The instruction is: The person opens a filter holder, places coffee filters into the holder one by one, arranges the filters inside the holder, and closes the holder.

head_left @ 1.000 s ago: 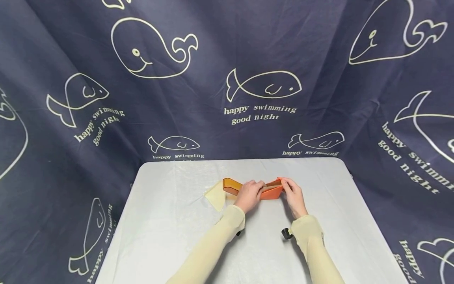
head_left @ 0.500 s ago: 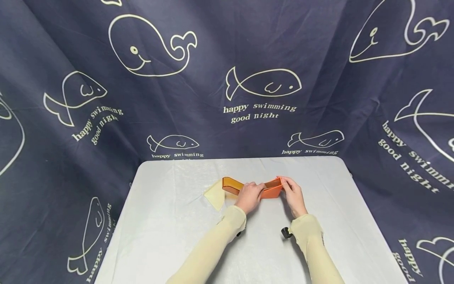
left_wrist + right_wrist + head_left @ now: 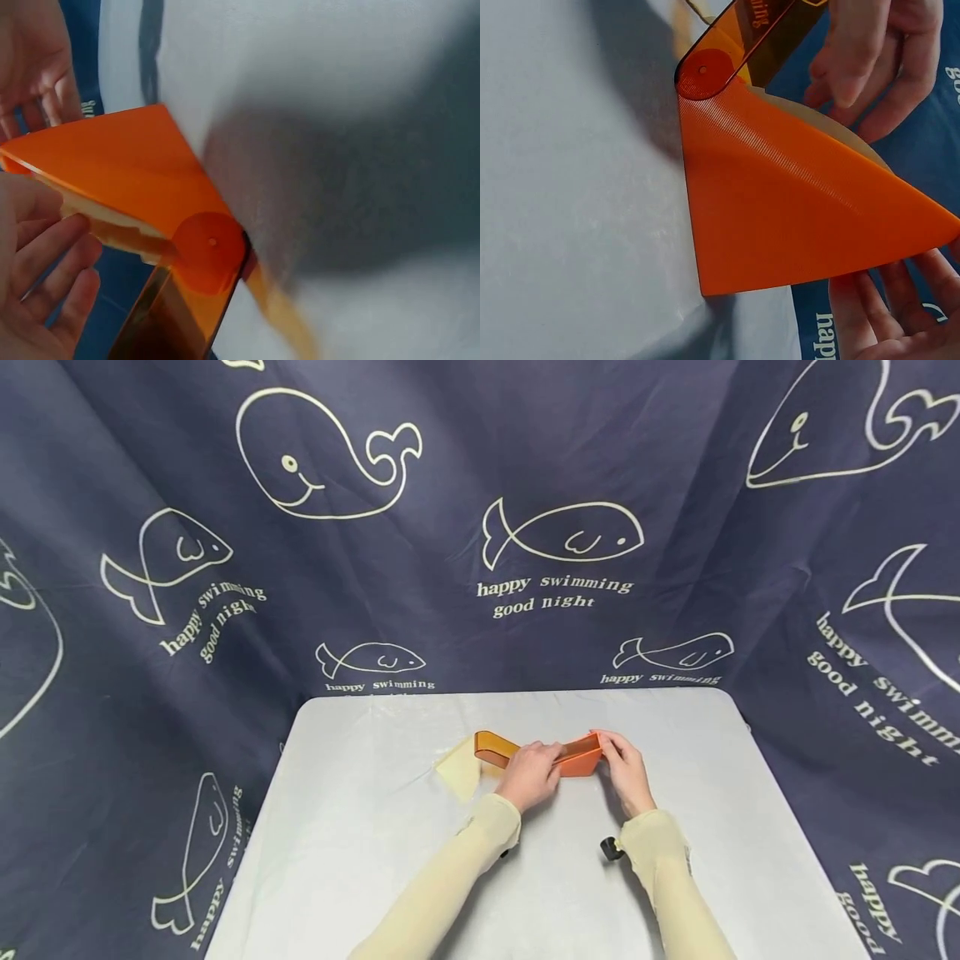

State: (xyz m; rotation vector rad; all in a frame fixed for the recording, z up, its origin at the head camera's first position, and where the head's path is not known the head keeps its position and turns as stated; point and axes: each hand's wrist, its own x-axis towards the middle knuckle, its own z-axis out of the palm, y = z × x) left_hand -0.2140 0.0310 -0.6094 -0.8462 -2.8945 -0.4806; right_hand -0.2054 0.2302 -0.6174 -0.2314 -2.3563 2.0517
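An orange wedge-shaped case with a hinged, see-through amber lid stands open on the table. A beige, round-edged paper-like piece shows inside it, rising above the rim. My right hand holds the wide end, thumb at the top corner and fingers behind and under it. My left hand is over the middle of the case. Its fingertips are right at the beige edge, and I cannot tell whether they pinch it. A pale yellow triangular patch shows on the table left of the lid.
The white table has rounded far corners. A dark blue curtain with fish and whale drawings hangs behind it and on both sides. A small black device sits at the right sleeve.
Less of the beige piece shows above the case's rim from the head than one second ago. The hands and the case stay nearly in place; the head view has shifted slightly.
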